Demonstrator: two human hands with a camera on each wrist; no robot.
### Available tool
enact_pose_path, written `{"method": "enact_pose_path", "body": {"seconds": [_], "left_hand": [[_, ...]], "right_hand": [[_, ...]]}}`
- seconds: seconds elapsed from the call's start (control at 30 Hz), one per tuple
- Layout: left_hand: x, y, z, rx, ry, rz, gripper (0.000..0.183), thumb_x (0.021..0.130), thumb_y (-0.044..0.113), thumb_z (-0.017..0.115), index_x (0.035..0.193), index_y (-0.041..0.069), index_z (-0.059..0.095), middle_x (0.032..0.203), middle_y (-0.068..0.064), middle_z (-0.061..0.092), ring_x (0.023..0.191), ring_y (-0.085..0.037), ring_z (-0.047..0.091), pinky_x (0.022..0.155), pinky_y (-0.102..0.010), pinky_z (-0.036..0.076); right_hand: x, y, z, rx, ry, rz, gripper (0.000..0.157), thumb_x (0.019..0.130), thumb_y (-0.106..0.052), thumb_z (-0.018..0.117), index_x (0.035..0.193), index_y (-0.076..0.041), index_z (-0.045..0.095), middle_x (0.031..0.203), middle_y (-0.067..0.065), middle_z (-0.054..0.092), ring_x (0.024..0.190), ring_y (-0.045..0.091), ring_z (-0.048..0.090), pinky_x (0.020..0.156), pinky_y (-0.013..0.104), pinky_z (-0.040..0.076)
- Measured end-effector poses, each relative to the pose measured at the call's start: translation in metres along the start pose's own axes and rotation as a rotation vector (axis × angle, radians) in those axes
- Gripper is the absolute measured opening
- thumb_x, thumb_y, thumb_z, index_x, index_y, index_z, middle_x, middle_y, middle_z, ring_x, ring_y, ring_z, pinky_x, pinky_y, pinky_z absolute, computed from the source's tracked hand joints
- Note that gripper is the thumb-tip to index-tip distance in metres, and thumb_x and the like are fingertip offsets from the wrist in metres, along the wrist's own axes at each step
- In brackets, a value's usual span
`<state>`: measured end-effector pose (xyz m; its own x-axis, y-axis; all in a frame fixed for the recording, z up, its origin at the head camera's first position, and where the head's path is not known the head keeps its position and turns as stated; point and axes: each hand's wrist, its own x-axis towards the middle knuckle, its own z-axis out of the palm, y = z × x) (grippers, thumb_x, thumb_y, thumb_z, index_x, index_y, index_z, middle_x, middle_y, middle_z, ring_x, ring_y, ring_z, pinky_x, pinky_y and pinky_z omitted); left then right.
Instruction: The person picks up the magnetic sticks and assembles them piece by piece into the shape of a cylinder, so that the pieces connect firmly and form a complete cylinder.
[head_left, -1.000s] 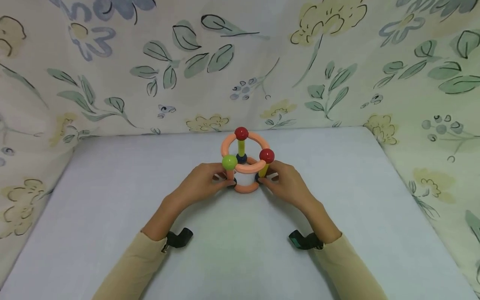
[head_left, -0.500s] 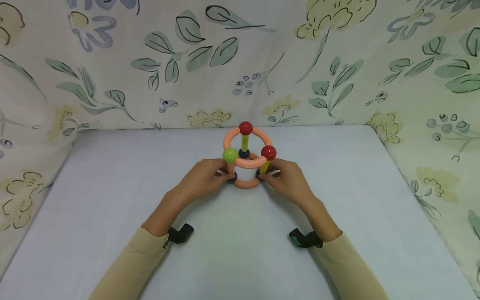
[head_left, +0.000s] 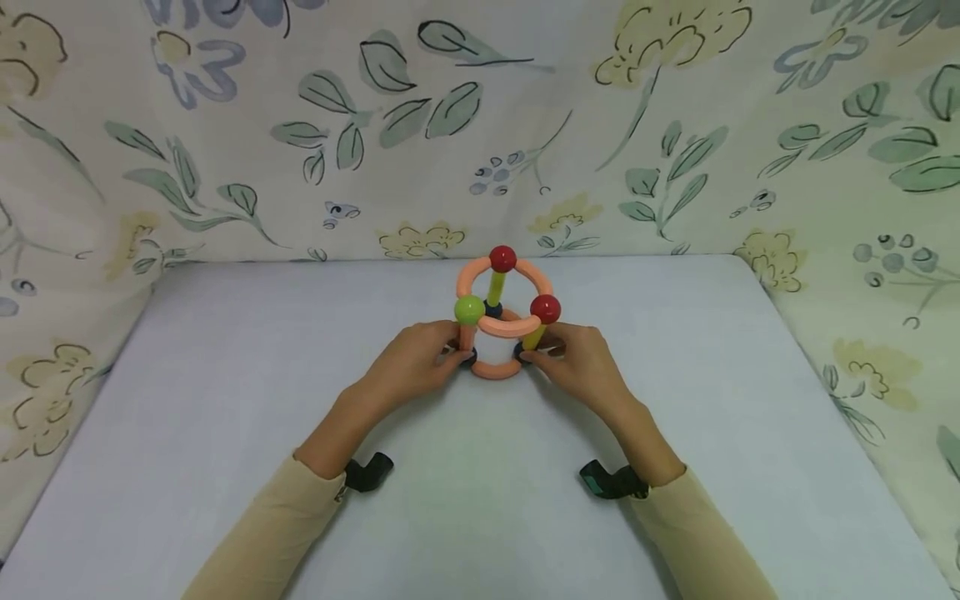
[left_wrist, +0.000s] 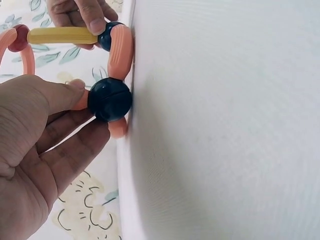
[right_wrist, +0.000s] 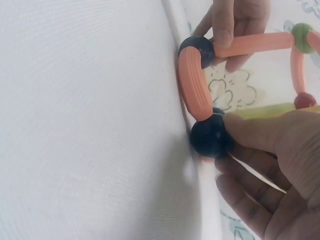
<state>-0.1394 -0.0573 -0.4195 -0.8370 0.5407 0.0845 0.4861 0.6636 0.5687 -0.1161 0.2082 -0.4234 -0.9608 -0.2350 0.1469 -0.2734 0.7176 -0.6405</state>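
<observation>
A cage-like frame of magnetic rods and balls stands on the table. Its upper ring has curved orange rods (head_left: 508, 327), two red balls (head_left: 545, 309) and a green ball (head_left: 469, 310). Below, dark blue balls (left_wrist: 110, 99) join a lower orange ring (head_left: 496, 370). Two yellow rods (left_wrist: 62, 35) and one orange rod (right_wrist: 255, 44) link the rings; the back one leans slightly right. My left hand (head_left: 412, 358) pinches the front-left blue ball between thumb and fingers. At the front-right blue ball (right_wrist: 210, 136), my right hand (head_left: 579, 360) does the same. Fingers partly hide both balls.
The white table (head_left: 480, 500) stretches around the frame on all sides. Close behind its back edge hangs a floral cloth (head_left: 337, 167), which also runs down both sides. Dark wrist-worn cameras (head_left: 369, 472) show at both sleeves.
The frame's upper ring has shifted slightly right, and the back yellow rod has gone from upright to leaning right. Both hands keep their hold on the blue balls. The head view has shifted a little.
</observation>
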Motion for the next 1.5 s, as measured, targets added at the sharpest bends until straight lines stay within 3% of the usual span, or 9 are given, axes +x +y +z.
{"method": "enact_pose_path", "body": {"seconds": [0.23,0.53,0.9,1.1,1.5], "left_hand": [[-0.0018,-0.0026,-0.0017,-0.056,-0.005,-0.025,0.006,0.101,0.018,0.073,0.102,0.013,0.071,0.11,-0.002,0.081,0.11,-0.02,0.077,0.094,-0.041,0.062],[0.0008,-0.0042,-0.0027,-0.093,-0.006,-0.005,0.006,0.099,0.018,0.076,0.097,0.013,0.072,0.106,-0.001,0.081,0.107,-0.019,0.078,0.093,-0.038,0.063],[0.0006,-0.0021,-0.0008,-0.066,-0.001,-0.025,0.008,0.101,0.018,0.074,0.105,0.011,0.073,0.107,-0.003,0.08,0.108,-0.021,0.077,0.095,-0.04,0.063],[0.0,-0.0025,0.003,-0.055,0.03,-0.027,0.007,0.099,0.018,0.076,0.1,0.013,0.072,0.104,-0.001,0.08,0.106,-0.021,0.077,0.094,-0.041,0.063],[0.0007,-0.007,0.0003,-0.12,0.033,-0.052,0.007,0.098,0.018,0.078,0.097,0.014,0.073,0.106,0.0,0.08,0.107,-0.02,0.077,0.094,-0.04,0.063]], "right_hand": [[0.0006,-0.0024,0.0024,0.007,-0.013,0.006,0.029,0.092,-0.017,0.084,0.117,-0.005,0.076,0.11,0.012,0.082,0.1,0.026,0.078,0.089,0.043,0.066],[-0.0003,-0.0022,0.0013,-0.006,0.0,-0.004,0.027,0.092,-0.017,0.083,0.116,-0.005,0.076,0.109,0.011,0.082,0.099,0.026,0.078,0.088,0.043,0.066],[0.0007,-0.0007,0.0027,0.003,0.003,-0.015,0.026,0.092,-0.013,0.083,0.114,-0.004,0.075,0.108,0.012,0.082,0.1,0.026,0.079,0.088,0.043,0.066],[0.0002,0.0014,0.0022,0.009,-0.006,-0.024,0.026,0.092,-0.014,0.083,0.115,-0.004,0.074,0.108,0.011,0.082,0.101,0.025,0.078,0.089,0.044,0.065],[0.0018,0.0064,0.002,0.045,-0.032,-0.079,0.024,0.093,-0.015,0.083,0.113,-0.007,0.073,0.109,0.009,0.081,0.102,0.025,0.078,0.087,0.043,0.066]]}}
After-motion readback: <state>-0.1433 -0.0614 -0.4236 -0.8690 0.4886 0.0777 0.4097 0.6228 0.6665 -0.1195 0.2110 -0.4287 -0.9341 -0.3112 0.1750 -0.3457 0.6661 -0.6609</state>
